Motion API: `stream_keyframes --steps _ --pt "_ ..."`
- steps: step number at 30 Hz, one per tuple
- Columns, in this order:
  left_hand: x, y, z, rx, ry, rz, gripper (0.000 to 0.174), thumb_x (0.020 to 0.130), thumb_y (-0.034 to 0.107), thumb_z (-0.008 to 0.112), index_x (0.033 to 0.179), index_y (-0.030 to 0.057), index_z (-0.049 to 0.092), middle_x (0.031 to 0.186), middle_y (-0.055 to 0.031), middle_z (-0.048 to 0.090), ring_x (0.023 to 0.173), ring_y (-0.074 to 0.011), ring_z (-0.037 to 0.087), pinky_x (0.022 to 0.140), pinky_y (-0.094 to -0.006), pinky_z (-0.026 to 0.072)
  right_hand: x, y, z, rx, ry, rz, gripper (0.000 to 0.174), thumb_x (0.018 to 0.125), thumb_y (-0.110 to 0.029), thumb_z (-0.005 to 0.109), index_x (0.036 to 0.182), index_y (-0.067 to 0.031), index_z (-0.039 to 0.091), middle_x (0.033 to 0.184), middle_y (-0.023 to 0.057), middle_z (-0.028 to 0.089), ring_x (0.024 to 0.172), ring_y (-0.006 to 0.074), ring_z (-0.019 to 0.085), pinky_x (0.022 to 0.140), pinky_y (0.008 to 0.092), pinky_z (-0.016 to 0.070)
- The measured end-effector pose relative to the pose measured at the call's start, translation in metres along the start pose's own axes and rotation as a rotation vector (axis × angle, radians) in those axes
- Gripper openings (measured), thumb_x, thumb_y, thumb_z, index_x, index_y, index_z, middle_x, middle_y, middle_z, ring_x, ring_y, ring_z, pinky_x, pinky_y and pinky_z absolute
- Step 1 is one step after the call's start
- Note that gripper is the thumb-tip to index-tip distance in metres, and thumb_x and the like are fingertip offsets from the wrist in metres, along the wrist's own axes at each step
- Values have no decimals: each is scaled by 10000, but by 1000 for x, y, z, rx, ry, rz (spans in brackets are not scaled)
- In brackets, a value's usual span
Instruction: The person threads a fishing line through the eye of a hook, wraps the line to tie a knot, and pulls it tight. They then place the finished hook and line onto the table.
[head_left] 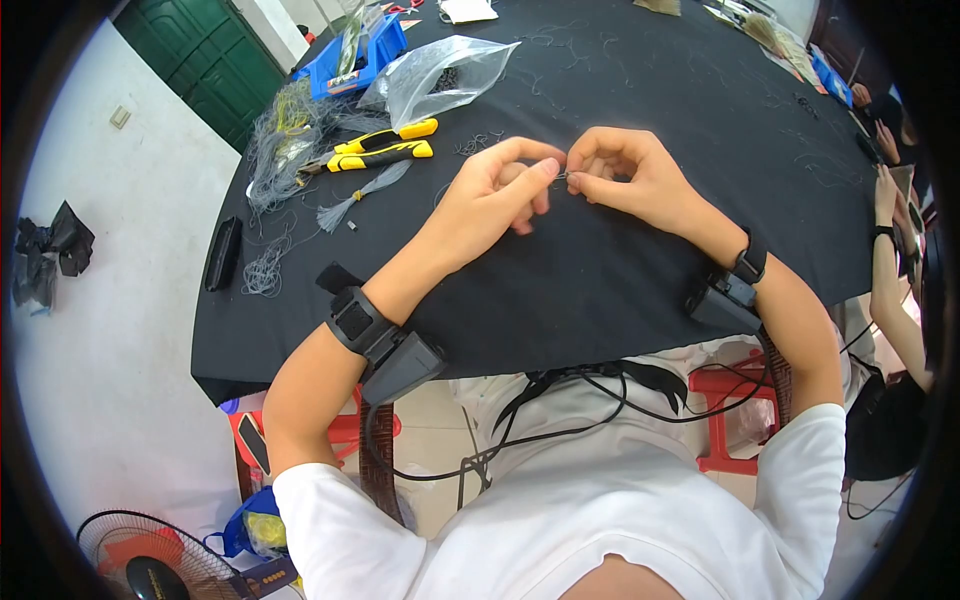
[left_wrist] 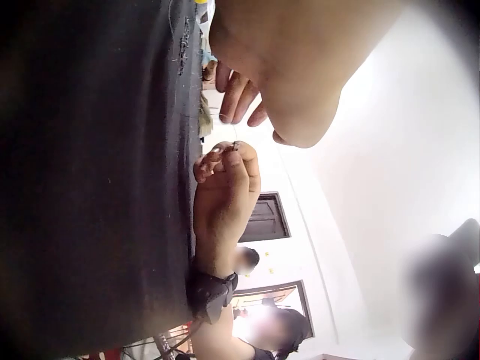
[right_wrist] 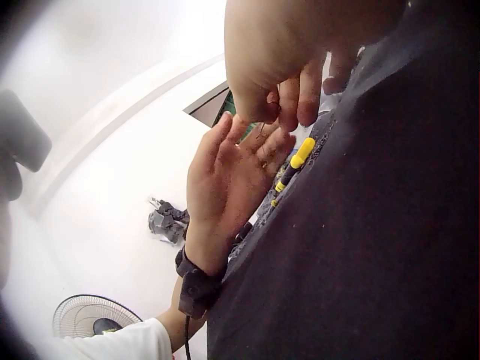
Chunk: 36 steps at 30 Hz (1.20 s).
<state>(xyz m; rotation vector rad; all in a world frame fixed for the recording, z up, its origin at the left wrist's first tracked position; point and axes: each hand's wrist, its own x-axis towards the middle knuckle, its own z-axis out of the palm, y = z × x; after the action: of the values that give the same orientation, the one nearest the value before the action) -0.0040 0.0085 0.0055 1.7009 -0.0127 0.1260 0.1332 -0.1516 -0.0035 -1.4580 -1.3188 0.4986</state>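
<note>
Both hands meet above the black-covered table [head_left: 640, 290]. My right hand [head_left: 640, 180] pinches a thin grey line [head_left: 561, 176] between thumb and index finger. A small dark bit [left_wrist: 236, 146] shows at its fingertips in the left wrist view. Close beside it, my left hand [head_left: 497, 195] has its thumb and index tip together at the line's other side, the remaining fingers loosely bent. Its palm faces the camera in the right wrist view, where a short strand [right_wrist: 260, 130] crosses between the hands. The right fingers partly hide the left fingertips there.
Left of the hands lie yellow-black pliers [head_left: 380, 155], a tied bundle of line [head_left: 357, 197], and tangled line [head_left: 268, 270]. A clear plastic bag [head_left: 440, 80] and a blue bin [head_left: 365, 55] stand farther back. Another person's arm [head_left: 888, 230] is at the right edge.
</note>
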Motion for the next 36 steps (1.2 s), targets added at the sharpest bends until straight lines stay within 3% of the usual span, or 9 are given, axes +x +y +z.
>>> stream_keyframes --steps 9,18,30,36 --pt "2 -9 -1 240 78 54 175 863 168 619 911 0 615 767 44 572 655 17 475 571 -131 358 0 -1 0 -35 -16 26 112 810 -131 623 856 -30 605 715 -34 583 618 9 484 554 166 376" --pt "3 -10 -4 168 115 109 144 876 130 599 931 -2 612 812 24 618 700 10 522 604 -125 383 2 -6 0 104 8 76 167 870 -141 593 941 10 584 826 61 636 693 82 568 627 207 462" --pt "4 -11 -3 136 171 136 143 872 109 598 955 -7 600 842 11 630 738 6 540 642 -125 392 2 -8 -2 116 -9 133 175 865 -134 587 966 9 589 840 71 644 687 85 568 630 203 458" --pt "4 -11 -3 163 161 156 120 872 100 594 934 -3 598 779 38 596 676 22 500 582 -119 352 1 -9 0 164 -7 94 202 855 -141 602 994 5 595 818 59 639 704 82 575 628 205 458"
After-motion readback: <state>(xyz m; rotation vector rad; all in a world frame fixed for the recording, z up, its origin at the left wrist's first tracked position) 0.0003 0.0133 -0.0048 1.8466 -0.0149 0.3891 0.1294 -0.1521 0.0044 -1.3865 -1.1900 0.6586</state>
